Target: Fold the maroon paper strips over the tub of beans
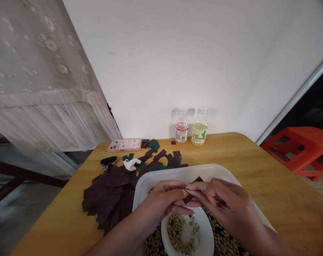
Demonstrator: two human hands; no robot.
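Both my hands meet above a white bowl (pixel 213 231), close together at their fingertips. Between them is a small dark brown square piece (pixel 189 198), pinched by the fingers of my left hand (pixel 168 197) and my right hand (pixel 228 201). Its material I cannot make out for sure; it looks thin and flat. Inside the bowl lie tan and dark beads (pixel 176 229) and something whitish and clear. The bowl stands in a white tray (pixel 217 170) that holds many more such beads (pixel 222 240).
Left of the tray lies a heap of dark brown pieces (pixel 110 195), with green pieces (pixel 154 145) behind. Nearby are a crumpled white tissue (pixel 131 164), black keys (pixel 108 161) and a pink-cased phone (pixel 124 144). Two bottles (pixel 181 131) (pixel 200 132) stand by the wall; an orange stool (pixel 300 147) is at right.
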